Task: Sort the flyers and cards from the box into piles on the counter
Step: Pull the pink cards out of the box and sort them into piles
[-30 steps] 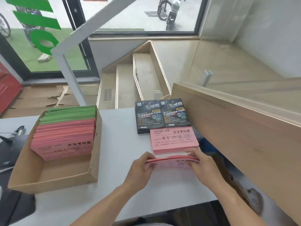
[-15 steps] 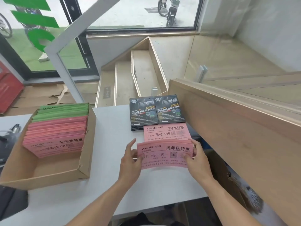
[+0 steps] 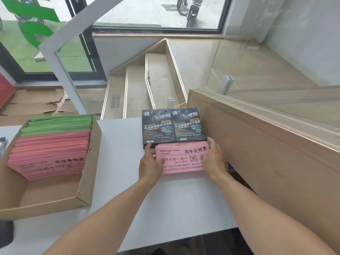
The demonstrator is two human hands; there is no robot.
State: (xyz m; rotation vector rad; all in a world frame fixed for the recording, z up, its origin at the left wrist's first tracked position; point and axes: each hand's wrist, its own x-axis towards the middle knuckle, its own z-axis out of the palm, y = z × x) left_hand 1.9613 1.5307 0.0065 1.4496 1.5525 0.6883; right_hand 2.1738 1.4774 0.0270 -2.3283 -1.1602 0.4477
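A cardboard box at the left of the white counter holds standing pink flyers with green flyers behind them. Two stacks of black flyers lie side by side at the counter's far edge. Just in front of them a bundle of pink flyers lies flat on top of the pink pile. My left hand holds its left edge and my right hand its right edge, thumbs on top and fingers stretched along the sides.
A wooden ledge rises along the right of the counter, close to my right hand. Beyond the counter's far edge, steps drop towards a glass front. Flattened cardboard lies on the floor at the left.
The pink bundle was tapped on edge on the counter, then turned face up and carried forward. It now lies on the pink pile, covering the earlier top flyer.
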